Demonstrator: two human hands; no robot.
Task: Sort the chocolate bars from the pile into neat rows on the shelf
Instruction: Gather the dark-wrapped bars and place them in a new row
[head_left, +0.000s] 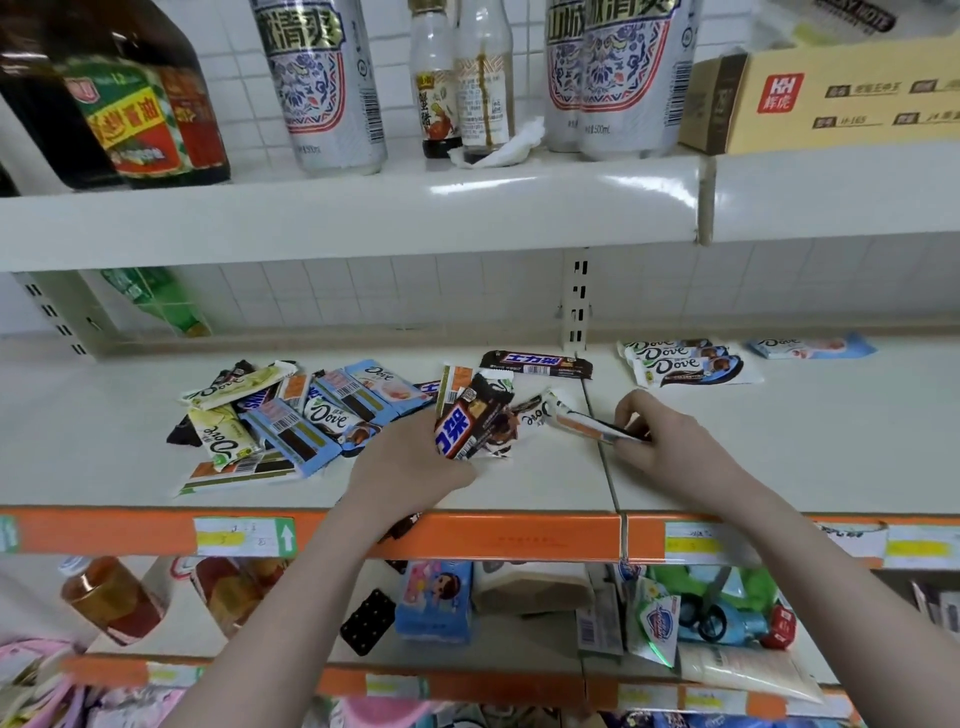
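reaching over the orange shelf edge (519, 538), the left hand (410, 467) is closed around a dark snickers bar (464, 425), lifted at the right end of the loose pile (291, 415) of chocolate bars. the right hand (670, 441) pinches one end of a white-and-orange bar (587, 423) between thumb and fingers, low over the white shelf (519, 483). further back on the right, three dove bars (685, 364) lie overlapped in a row, a pale blue dove bar (810, 347) beside them, and one snickers bar (537, 364) lies alone behind the pile.
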